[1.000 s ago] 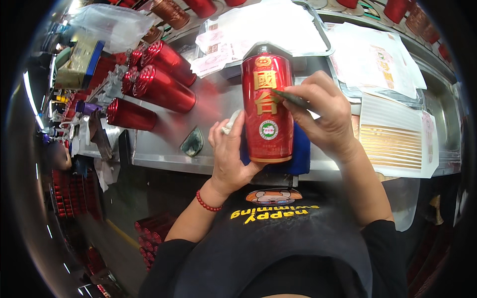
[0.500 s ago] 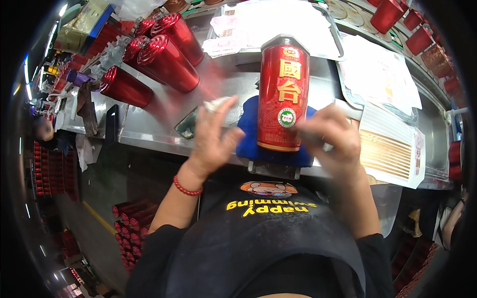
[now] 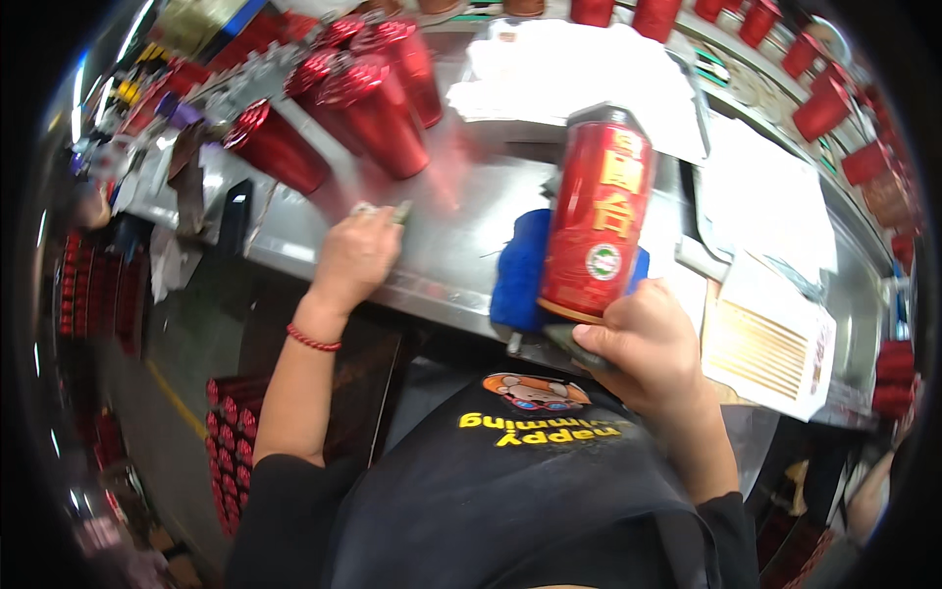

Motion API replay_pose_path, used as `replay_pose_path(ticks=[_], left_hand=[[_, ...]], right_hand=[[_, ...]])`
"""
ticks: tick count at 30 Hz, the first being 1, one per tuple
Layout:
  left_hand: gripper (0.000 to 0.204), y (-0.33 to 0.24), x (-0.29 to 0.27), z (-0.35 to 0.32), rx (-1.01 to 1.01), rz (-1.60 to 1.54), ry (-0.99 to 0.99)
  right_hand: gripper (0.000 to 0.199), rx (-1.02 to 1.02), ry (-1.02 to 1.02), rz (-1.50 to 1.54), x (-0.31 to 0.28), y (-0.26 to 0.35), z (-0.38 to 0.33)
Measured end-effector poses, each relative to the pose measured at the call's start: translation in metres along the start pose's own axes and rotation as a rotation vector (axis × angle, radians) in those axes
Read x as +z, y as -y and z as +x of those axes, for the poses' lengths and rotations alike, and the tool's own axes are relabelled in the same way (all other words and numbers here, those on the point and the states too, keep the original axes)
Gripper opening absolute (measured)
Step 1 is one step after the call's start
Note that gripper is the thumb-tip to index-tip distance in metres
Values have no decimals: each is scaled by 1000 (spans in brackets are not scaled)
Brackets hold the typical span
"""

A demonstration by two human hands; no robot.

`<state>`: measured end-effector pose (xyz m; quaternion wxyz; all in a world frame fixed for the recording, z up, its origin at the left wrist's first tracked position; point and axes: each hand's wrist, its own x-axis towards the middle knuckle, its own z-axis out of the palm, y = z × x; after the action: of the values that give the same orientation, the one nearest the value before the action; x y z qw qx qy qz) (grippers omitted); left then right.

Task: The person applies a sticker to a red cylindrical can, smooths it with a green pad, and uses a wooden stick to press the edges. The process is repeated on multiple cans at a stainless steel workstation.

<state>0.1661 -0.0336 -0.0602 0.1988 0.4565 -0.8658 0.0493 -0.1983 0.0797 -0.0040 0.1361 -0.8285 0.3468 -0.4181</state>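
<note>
The left hand (image 3: 358, 253) had come off the red can (image 3: 596, 218) and dropped to the steel table (image 3: 461, 221) at centre left of the frame, fingers curled over a small pale object I could not identify. So the can stood upright on its blue pad (image 3: 518, 270), centre right, supported from one side only. The right hand (image 3: 648, 344) gripped a dark tool at the can's base, wrist bent, forearm rising from the lower edge. Red cones (image 3: 378, 113) lay upper left.
</note>
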Motion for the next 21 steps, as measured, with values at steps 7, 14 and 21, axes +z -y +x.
replay_pose_path(ticks=[7,14,21], left_hand=[[32,-91,-20,44,-767,-1747,19],[23,-164,15,48,-392,-1422,-32],[24,-174,-8,66,-281,-1310,-155]], right_hand=[[19,843,-576,836,8,-2,-12],[19,767,-513,372,32,-10,-12],[27,699,-596,452,27,2,8]])
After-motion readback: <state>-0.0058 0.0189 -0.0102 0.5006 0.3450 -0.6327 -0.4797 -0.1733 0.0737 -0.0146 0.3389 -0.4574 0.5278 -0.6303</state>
